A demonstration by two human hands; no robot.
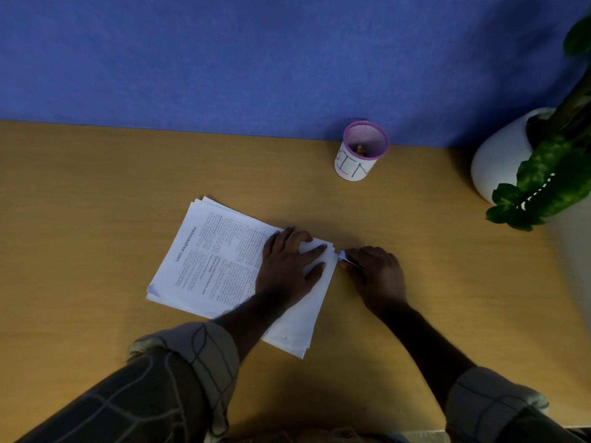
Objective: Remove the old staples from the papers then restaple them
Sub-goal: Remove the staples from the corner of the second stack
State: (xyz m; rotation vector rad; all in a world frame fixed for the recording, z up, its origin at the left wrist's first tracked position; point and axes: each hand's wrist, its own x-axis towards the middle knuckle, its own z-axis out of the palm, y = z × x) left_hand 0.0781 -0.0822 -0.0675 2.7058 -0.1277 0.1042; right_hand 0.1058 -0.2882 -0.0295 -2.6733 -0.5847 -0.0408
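A stack of printed papers [211, 260] lies askew in the middle of the wooden desk [96, 203]. My left hand [287, 266] presses flat on the stack's right part, fingers spread toward its far right corner. My right hand [377, 276] sits just right of that corner, closed around a small metal staple remover [343, 258]. The tool's tip touches the corner of the sheets. The staple itself is too small to make out.
A pink mesh cup [363, 151] with a white label reading BIN stands at the back by the blue partition [256, 59], a few small bits inside. A white pot with a green plant [537, 164] occupies the right back corner.
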